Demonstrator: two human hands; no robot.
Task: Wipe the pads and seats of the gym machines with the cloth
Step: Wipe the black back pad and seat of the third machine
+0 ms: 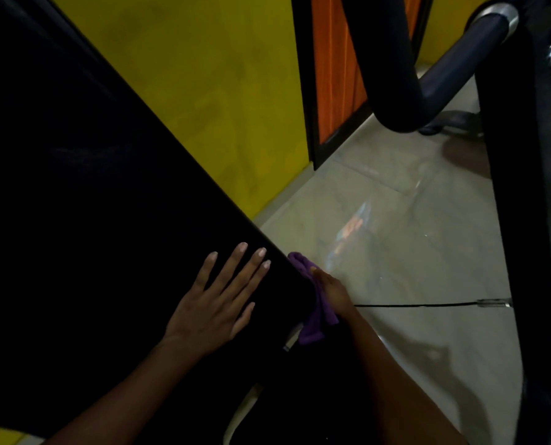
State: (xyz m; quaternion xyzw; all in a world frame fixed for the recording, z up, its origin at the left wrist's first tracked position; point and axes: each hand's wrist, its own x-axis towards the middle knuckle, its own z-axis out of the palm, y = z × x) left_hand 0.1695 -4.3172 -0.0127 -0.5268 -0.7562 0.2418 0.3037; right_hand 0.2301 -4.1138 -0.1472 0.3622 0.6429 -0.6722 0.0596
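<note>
Two hands work at the right edge of the big black pad (91,187): the left hand (213,303) lies flat on its top face, fingers straight and spread, just inside that edge. Just beside it the right hand (333,292) grips the purple cloth (314,326) against the pad's side edge, though in this dim light I can't quite make out how the fingers wrap it. Farther right, the machine's dark frame (518,187) stands over the pale tiled floor (396,258).

Your black pad (91,203) slants broad and dark across the view; your purple cloth (312,332), bunched, lies against its right edge near the lower corner.
</note>
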